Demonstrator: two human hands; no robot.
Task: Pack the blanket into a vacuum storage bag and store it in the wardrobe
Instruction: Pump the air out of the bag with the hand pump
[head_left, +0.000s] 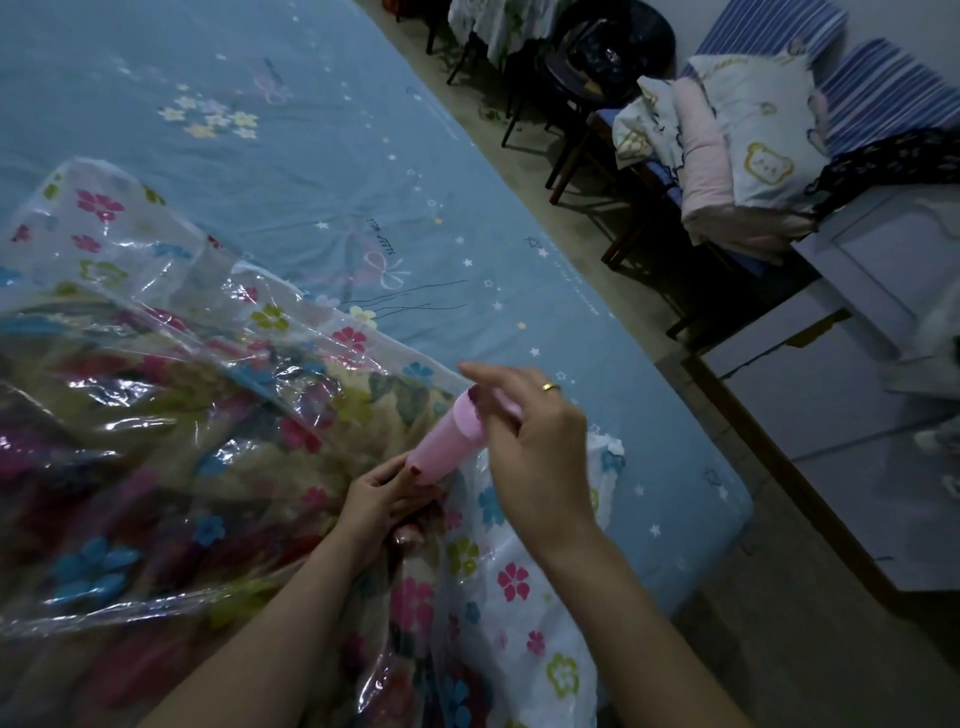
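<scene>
A clear vacuum storage bag (156, 322) printed with coloured flowers lies on the bed, and a floral blanket (171, 457) shows through it. A pink hand pump (447, 441) stands tilted on the bag near its right part. My left hand (384, 499) grips the pump's lower end against the bag. My right hand (524, 431) holds the pump's upper handle, fingers curled around it, a gold ring on one finger. The valve under the pump is hidden.
The bed has a blue sheet (322, 156) with stars and flowers; its right edge runs along a bare floor (701, 623). Folded bedding and pillows (737, 150) pile on a chair at the right. A white cabinet (883, 260) and dark chairs (582, 62) stand beyond.
</scene>
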